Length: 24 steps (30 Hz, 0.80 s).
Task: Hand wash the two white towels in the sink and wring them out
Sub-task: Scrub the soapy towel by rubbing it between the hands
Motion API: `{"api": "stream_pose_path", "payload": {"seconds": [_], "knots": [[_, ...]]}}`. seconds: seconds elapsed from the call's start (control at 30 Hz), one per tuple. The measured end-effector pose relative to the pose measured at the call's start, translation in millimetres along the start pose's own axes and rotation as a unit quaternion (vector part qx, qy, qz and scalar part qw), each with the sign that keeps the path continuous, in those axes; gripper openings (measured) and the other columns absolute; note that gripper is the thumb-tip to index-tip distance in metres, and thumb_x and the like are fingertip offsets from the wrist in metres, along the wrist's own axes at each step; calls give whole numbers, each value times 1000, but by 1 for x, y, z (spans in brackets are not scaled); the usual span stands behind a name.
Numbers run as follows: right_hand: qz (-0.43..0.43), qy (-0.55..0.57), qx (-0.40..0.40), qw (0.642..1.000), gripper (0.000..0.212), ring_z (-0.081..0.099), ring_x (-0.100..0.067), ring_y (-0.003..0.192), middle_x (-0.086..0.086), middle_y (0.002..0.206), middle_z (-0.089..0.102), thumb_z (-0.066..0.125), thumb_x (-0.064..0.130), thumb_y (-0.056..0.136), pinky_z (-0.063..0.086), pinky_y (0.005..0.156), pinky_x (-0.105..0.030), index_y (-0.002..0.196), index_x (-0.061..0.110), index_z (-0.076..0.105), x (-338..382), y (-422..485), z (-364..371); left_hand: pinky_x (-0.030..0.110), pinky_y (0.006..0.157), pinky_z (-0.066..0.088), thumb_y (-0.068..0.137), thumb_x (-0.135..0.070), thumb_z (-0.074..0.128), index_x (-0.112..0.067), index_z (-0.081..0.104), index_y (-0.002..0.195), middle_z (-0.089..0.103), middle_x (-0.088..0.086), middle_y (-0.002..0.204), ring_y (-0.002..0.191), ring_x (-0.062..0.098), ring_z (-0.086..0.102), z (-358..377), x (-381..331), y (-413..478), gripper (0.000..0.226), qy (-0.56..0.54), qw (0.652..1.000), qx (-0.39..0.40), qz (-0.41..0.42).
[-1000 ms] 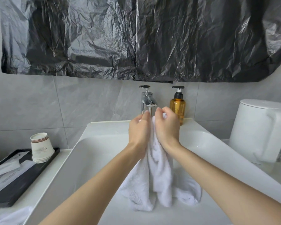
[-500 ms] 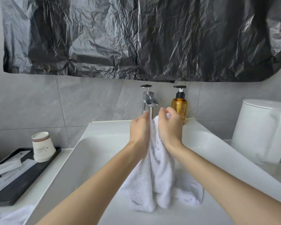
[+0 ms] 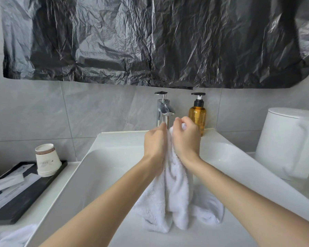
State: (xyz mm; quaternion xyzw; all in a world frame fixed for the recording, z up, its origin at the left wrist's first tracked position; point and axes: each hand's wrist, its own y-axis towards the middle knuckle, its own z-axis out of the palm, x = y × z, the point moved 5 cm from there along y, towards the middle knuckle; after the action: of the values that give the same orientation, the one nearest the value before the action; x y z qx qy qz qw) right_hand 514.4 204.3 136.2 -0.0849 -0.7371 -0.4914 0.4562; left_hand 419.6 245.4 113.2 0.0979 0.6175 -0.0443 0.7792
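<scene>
White terry cloth fills the middle of the scene: the towel (image 3: 176, 196) is gathered into a bunch and held upright over the sink (image 3: 114, 157). Its upper end sits just below the spout of the chrome faucet (image 3: 164, 108), and its lower folds spread out on the basin floor. The left hand (image 3: 155, 141) grips the bunched top from the left. The right hand (image 3: 185, 138) grips it from the right with its fingers curled over the cloth, a small tuft of which shows above the knuckles. The two hands sit side by side, almost touching, with only a strip of towel between them. Whether water is running from the faucet cannot be told.

An amber soap bottle (image 3: 197, 115) with a black pump stands on the back rim of the sink, just right of the faucet and behind the right hand. On the tabletop (image 3: 48, 198) to the left lies a black tray (image 3: 25, 195) carrying a stack of paper cups (image 3: 47, 160) and some wrapped white packets. A second white cloth (image 3: 9, 237) lies on the tabletop at the lower left corner, well apart from the hands. A white lidded container (image 3: 289, 141) with a handle stands to the right of the sink. Crinkled black plastic sheeting (image 3: 150, 41) hangs across the grey tiled wall above.
</scene>
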Motion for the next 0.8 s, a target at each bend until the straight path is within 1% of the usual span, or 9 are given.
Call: {"api": "stream_pose_path", "payload": {"seconds": [0.07,0.13,0.27,0.33,0.43,0.57,0.67,0.73,0.8], "knots": [[-84,3,7,996,37,36,-11,47,5,47,34,50,22,96,25,52,-34,63,23,33,11,-13,-2,23,48,35,96,-23,48,-11,50,87,45,8,74,67,19,44,-1,-3,3,15,2,1000,8,4],[-160,44,82,983,34,31,-9,48,6,50,31,48,25,93,27,50,-33,64,26,31,24,-32,4,19,51,42,99,-26,49,-10,53,93,54,6,79,67,17,53,-9,-8,10,17,-10,1000,4,-2],[-59,123,103,985,33,31,-7,56,4,57,35,52,20,94,26,55,-32,63,17,39,21,-4,6,26,59,46,93,-48,56,-11,62,70,64,3,61,58,18,62,-18,-22,21,44,-29,996,70,-36],[-50,83,121,988,32,35,-8,58,-2,60,40,55,20,95,27,57,-30,64,16,43,15,8,-3,27,60,46,88,-54,61,-17,56,62,59,-3,51,53,14,59,-26,-34,25,46,-17,997,72,-21],[-38,-12,227,973,25,50,-9,68,8,69,59,57,34,91,38,67,-31,68,24,56,0,23,-10,28,64,50,84,-58,62,-16,57,73,63,-3,57,58,13,63,-42,-54,27,44,-14,997,73,11],[-56,-127,376,916,18,60,1,99,26,97,67,59,57,83,47,95,-36,85,42,67,-11,25,-3,36,77,56,83,-62,61,-7,58,88,69,6,82,81,23,69,-68,-68,31,55,-16,999,28,42],[-25,-114,453,884,23,58,0,86,18,90,63,62,65,79,47,80,-24,85,43,62,-9,11,6,41,89,52,79,-70,60,-15,52,90,61,7,80,82,23,63,-68,-69,32,57,28,997,32,70],[18,-53,495,867,32,46,-4,63,11,66,47,64,52,86,39,62,-17,69,26,55,-6,5,8,39,82,51,75,-74,58,-19,51,80,58,4,75,75,21,61,-61,-68,30,55,46,994,60,81],[58,-13,539,840,31,46,-8,68,0,71,43,65,37,91,44,65,-18,75,13,52,-5,0,8,37,75,42,74,-79,57,-21,45,73,50,3,69,69,20,54,-54,-68,28,60,70,989,92,94]]}}
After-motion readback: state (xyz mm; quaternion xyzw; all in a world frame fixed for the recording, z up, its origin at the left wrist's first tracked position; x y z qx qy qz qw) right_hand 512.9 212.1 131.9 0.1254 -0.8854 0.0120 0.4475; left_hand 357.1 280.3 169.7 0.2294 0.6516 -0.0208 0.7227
